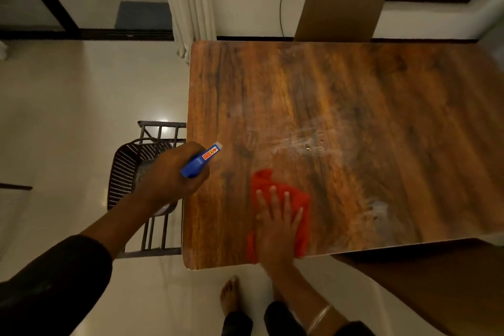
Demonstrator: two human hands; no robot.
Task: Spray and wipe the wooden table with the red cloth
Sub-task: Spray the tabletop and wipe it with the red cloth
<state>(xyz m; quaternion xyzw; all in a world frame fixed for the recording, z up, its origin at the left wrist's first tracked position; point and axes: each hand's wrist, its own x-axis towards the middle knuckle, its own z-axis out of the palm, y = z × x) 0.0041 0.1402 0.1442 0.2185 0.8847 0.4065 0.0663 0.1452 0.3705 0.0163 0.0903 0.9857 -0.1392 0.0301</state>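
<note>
The wooden table (354, 106) fills the right of the head view, with pale wet streaks and a few droplets near its middle. The red cloth (293, 195) lies crumpled near the table's front edge. My right hand (275, 229) presses flat on the cloth, fingers straight and spread. My left hand (174, 172) grips a blue spray bottle (200, 162) just off the table's left edge, its white nozzle pointing over the tabletop.
A dark perforated chair (128, 166) stands at the table's left side. A tan chair back (343, 0) rises behind the far edge. A curtain (188, 3) hangs at the far left corner. My bare foot (230, 294) stands on the pale floor.
</note>
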